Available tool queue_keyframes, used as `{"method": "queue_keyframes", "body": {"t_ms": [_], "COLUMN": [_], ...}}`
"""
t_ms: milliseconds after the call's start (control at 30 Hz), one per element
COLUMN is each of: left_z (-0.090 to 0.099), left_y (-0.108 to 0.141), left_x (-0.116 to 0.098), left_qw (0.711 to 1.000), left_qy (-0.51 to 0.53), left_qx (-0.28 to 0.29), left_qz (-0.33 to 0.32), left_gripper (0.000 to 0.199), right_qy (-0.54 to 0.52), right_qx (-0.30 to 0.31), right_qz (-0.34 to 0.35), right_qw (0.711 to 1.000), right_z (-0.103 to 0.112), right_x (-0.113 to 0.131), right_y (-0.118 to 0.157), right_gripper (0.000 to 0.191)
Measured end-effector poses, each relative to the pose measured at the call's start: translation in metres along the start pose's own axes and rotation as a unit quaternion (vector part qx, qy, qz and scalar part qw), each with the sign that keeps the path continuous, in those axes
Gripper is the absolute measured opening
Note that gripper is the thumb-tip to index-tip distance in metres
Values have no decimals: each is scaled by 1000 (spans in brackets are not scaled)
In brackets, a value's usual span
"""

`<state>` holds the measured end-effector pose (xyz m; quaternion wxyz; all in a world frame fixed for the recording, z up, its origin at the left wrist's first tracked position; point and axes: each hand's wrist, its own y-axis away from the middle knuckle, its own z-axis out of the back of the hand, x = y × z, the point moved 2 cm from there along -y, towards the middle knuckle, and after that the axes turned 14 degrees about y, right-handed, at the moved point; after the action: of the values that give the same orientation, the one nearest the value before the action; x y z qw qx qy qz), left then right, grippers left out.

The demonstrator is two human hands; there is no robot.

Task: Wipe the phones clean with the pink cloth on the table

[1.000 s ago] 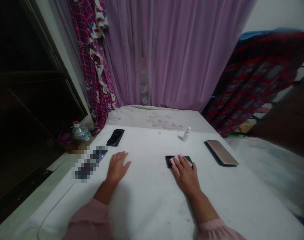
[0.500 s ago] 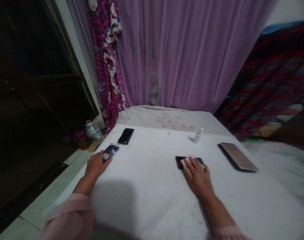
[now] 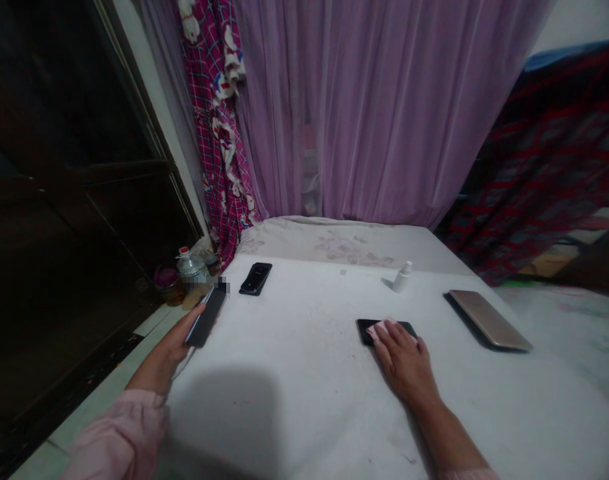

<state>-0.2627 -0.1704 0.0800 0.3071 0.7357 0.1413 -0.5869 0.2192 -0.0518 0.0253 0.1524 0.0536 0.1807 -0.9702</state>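
My left hand (image 3: 171, 343) grips a phone (image 3: 207, 317) at the left edge of the white-covered surface, its dark face towards me and a bright strip along one edge. A thin white cord (image 3: 183, 367) shows below that hand. On the right, my right hand (image 3: 404, 360) presses a pink cloth (image 3: 381, 327) onto a black phone (image 3: 363, 331) lying flat; the fingers partly cover both. Beyond my left hand rests another black phone (image 3: 257, 278), apparently on top of a second dark flat item.
A white spray bottle (image 3: 402, 277) stands past my right hand. A gold-coloured laptop or tablet (image 3: 489, 319) lies at right, over something dark. On the floor at left are a water bottle (image 3: 191, 265) and a jar (image 3: 170, 287). Purple curtains (image 3: 384, 113) hang behind.
My left hand has turned its phone over: the purple back showed before, the dark face shows now. My right hand stays on the cloth and phone; the view has shifted slightly.
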Motion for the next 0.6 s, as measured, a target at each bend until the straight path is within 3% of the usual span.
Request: {"method": "queue_keyframes", "body": {"t_ms": [133, 267, 600], "left_z": [-6, -14, -18], "left_y": [7, 11, 11], "left_x": [8, 14, 9], "left_qw": [980, 954, 966], "left_qy": [169, 250, 176], "left_qx": [82, 128, 139], "left_qz": [70, 104, 127], "left_gripper": [57, 61, 74], "right_qy": [-1, 2, -6], "right_qx": [-6, -12, -3], "right_qz": [1, 2, -1], "right_qw": [1000, 1000, 1000], "right_z": [-2, -6, -5], "right_x": [0, -3, -2], "right_y": [0, 0, -1], "right_gripper": [47, 47, 46]}}
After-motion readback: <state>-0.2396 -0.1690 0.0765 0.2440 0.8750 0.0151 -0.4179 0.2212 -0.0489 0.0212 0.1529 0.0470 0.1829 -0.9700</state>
